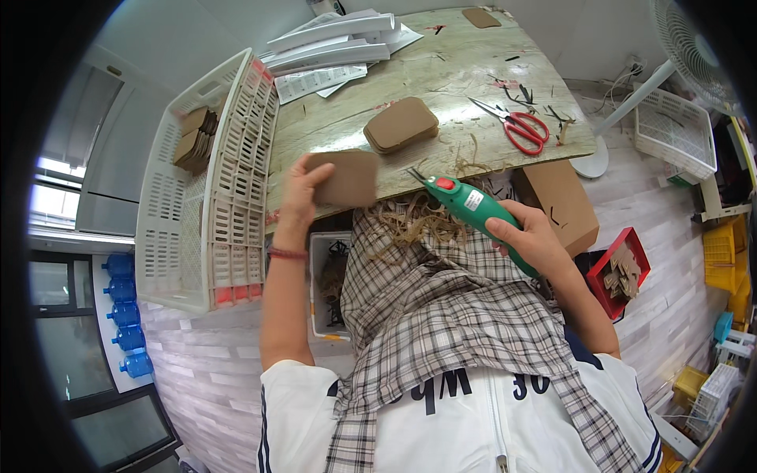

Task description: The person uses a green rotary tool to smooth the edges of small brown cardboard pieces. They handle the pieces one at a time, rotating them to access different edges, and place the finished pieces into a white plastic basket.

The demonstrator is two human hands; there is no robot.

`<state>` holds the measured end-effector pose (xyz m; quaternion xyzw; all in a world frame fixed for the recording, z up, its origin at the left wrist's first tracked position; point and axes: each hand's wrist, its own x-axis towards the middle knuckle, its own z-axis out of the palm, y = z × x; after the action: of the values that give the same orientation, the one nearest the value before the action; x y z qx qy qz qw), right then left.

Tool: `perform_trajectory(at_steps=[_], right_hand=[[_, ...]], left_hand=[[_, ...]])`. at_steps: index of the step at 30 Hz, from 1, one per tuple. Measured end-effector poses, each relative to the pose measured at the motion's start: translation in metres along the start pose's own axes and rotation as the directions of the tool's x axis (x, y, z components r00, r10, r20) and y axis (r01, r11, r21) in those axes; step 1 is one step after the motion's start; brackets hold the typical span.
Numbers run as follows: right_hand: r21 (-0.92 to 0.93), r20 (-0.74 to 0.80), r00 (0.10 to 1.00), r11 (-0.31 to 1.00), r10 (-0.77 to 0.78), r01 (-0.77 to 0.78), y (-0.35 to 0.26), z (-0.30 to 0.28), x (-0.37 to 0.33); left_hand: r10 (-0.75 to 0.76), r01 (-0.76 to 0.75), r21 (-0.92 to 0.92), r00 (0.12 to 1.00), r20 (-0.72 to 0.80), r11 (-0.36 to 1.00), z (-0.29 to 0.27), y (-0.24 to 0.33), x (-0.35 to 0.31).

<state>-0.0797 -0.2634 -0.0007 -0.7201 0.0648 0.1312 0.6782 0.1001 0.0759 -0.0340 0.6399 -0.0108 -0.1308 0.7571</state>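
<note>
At the table's (457, 59) near edge: brown piece (351, 183) pinched in left hand (303, 189), thumb on top, slightly motion-blurred. Right hand (530, 235) wrapped round green cutter (479, 206), tip toward the piece but apart from it. Cannot tell whether running or not.

For a good cut, as a judgement: thumb and fingers well behind the blade line, firm pinch on the side away from the blade, working edge sticking out free. Hold cutter steady, feed slowly, turn the piece at rounded corners rather than twisting the wrist. Best to pause the blade before regripping.

Around: stack (400, 126) of like pieces on the table, just beyond the tip; avoid nicking. Red-handled scissors (527, 132) to the right, dark scraps (527, 94) nearby. Papers (335, 51) at the back. White crate (236, 169) just beside left forearm, more pieces (192, 146) inside; probably limits elbow swing. Curly strips (418, 225) heaped on plaid apron (441, 315), near the cutter; could snag, so brush off first. Cardboard box (561, 206) and red tray (599, 293) of offcuts by right arm.
</note>
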Motion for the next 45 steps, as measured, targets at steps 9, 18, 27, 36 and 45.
perform_trajectory(at_steps=[9, 18, 27, 36, 45], right_hand=[[-0.01, -0.127, 0.992, 1.0, 0.002, -0.003, 0.019, -0.016, -0.006], [-0.064, -0.183, 0.983, 0.998, -0.019, 0.008, 0.034, -0.018, -0.007], [-0.04, -0.212, 0.976, 0.998, -0.047, 0.039, 0.03, -0.025, -0.003], [-0.041, -0.33, 0.931, 0.987, -0.158, 0.153, 0.003, -0.005, 0.007], [-0.137, -0.367, 0.901, 0.972, -0.229, 0.191, -0.01, 0.011, 0.008]], left_hand=[[0.612, -0.279, 0.955, 0.774, 0.162, 0.101, -0.011, -0.023, 0.066], [0.119, -0.195, 0.977, 0.972, 0.205, -0.087, 0.091, -0.033, 0.119], [0.388, -0.239, 0.907, 0.917, 0.092, 0.348, 0.105, -0.016, 0.092], [0.164, -0.242, -0.666, 0.97, -0.179, 0.706, 0.152, -0.007, 0.031], [0.1, -0.223, -0.836, 0.975, -0.2, 0.501, 0.174, -0.011, 0.019]])
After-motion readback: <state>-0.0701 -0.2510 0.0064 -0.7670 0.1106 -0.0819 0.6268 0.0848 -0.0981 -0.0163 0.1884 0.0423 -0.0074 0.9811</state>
